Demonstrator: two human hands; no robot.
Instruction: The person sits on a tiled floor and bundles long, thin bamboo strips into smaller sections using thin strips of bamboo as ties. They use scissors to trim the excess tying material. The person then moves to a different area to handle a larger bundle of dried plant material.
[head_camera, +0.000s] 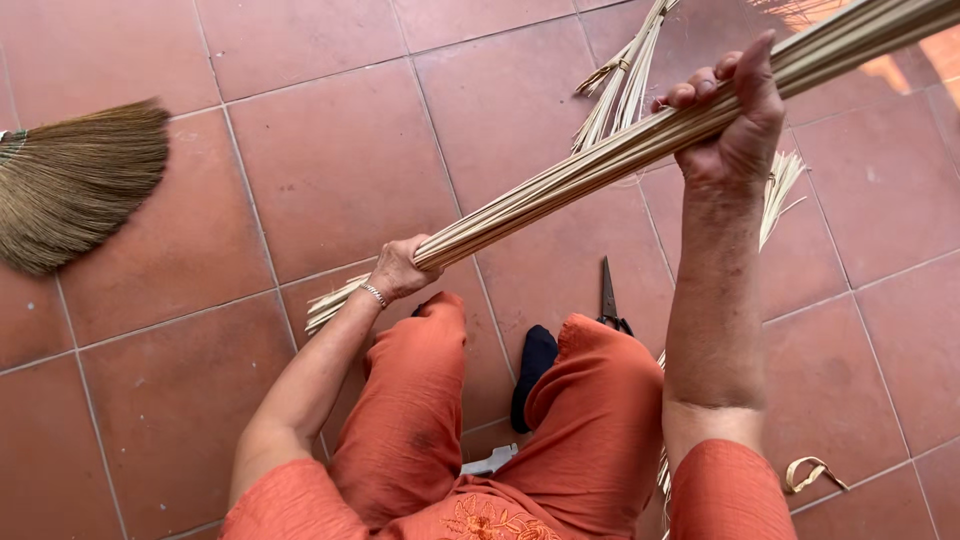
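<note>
Hands (400, 268) (735, 125), fingers clamped on reed bundle (580, 175) slanting toward two o'clock; loose grip could let stalks slide onto scissors (609, 298) at six o'clock.

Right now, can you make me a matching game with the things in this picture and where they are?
Things:
1. bundle of pale reeds
2. broom head
3. scissors
4. looped strip

Places:
A. floor, lower right
B. gripped by the left hand and right hand
C. far left on the tiles
D. floor just beyond the knees

Pairs: 1-B, 2-C, 3-D, 4-A
</note>
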